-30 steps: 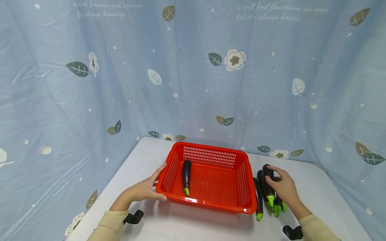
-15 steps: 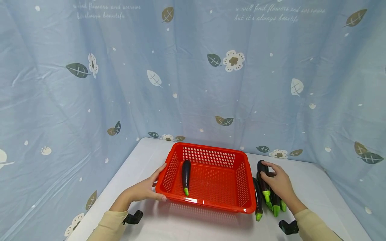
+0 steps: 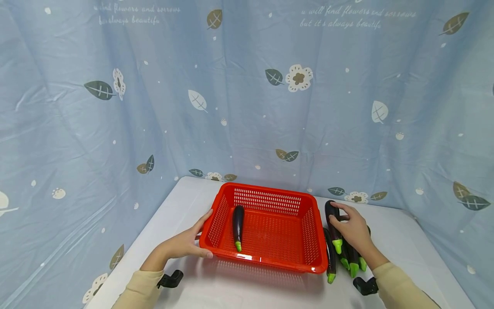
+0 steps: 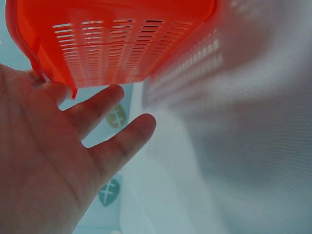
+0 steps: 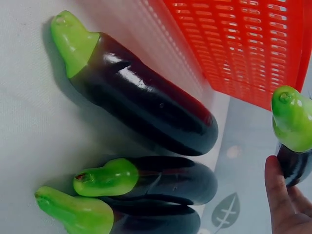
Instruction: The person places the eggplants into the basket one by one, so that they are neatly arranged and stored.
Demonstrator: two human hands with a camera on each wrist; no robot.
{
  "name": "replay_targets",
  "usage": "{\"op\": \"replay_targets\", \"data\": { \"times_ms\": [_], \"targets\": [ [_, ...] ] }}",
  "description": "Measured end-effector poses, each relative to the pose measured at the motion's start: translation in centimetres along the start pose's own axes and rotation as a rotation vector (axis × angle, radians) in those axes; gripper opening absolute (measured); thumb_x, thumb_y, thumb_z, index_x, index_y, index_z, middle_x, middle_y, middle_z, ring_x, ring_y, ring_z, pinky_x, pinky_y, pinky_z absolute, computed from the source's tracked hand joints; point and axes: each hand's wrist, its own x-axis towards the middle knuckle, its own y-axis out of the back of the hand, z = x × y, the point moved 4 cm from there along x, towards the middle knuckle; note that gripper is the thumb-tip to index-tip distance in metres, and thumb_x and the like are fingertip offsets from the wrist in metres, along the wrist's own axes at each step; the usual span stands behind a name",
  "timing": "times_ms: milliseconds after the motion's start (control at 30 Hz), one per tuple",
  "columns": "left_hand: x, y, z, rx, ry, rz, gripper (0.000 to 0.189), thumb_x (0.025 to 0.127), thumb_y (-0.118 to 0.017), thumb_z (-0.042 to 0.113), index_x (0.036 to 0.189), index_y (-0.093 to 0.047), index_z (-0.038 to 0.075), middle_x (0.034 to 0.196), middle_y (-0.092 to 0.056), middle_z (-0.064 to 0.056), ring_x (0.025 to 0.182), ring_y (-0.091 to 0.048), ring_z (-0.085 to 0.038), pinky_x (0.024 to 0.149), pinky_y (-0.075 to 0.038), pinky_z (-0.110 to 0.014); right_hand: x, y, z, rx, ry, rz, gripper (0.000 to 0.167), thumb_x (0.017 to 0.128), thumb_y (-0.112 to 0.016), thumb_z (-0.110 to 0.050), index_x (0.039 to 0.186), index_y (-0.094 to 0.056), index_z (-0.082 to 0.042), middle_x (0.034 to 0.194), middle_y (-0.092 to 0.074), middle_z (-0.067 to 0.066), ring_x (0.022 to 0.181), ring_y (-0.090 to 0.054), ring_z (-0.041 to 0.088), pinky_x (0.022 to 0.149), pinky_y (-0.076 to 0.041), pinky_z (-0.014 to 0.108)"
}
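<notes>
Gripping an eggplant just beside the basket, the right hand looks to be loading; the left hand, fingers spread, steadies it. Next call, I'd say: over the rim, down near the inner eggplant.

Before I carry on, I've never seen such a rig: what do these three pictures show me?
There is no machine here, just someone's left hand and right hand, both bare. One picture is taken from the head, looking forward and down; the other two are taken one from each wrist. The left hand touches the left end of the red basket; the right hand pinches an eggplant. Another eggplant lies in the basket, and more eggplants lie on the table at the basket's right.
</notes>
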Motion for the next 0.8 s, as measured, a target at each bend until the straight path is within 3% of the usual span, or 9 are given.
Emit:
{"op": "replay_targets", "data": {
  "times_ms": [433,800],
  "targets": [
    [0.1,0.0,-0.3,0.004,0.009,0.001,0.125,0.08,-0.086,0.035,0.165,0.004,0.024,0.164,-0.024,-0.019,0.143,-0.037,-0.038,0.11,-0.042,-0.057,0.5,-0.2,-0.7,0.019,0.036,0.013,0.049,0.099,-0.066,-0.03,0.143,-0.058,-0.01,0.148,-0.046,0.027,0.109,-0.063,0.048,0.071,-0.062,0.047],
    [0.1,0.0,-0.2,0.005,0.009,0.002,0.125,0.079,-0.086,0.036,0.165,0.004,0.022,0.163,-0.026,-0.019,0.142,-0.038,-0.038,0.109,-0.043,-0.056,1.3,-0.5,-2.7,0.034,0.05,0.0,0.048,0.099,-0.065,-0.029,0.142,-0.059,-0.01,0.148,-0.047,0.026,0.11,-0.063,0.047,0.07,-0.062,0.044]
  ]
}}
